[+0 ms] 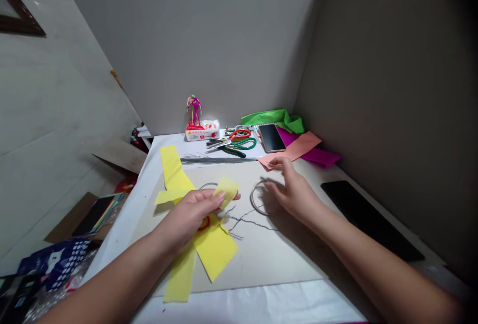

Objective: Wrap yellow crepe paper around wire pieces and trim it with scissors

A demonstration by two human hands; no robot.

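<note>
My left hand [197,209] pinches a small piece of yellow crepe-like paper [226,187] between thumb and fingers. More yellow strips [215,252] lie under and around that hand, with a small red ring [203,223] partly hidden by it. My right hand [293,189] hovers with thumb and index finger apart, beside a grey wire ring [253,198]; whether it touches the ring I cannot tell. Twisted grey wires [257,224] lie crossed on the board between my hands. Part of another ring [207,184] shows behind my left hand.
Behind the grey board [284,264] lie thin wires [220,161], green-handled scissors [242,143], a phone [272,138] and a small packet [202,131] with a colourful figure [193,107]. Green [269,116], salmon [295,150] and magenta [321,157] material lies right. A black slab [369,219] flanks my right arm.
</note>
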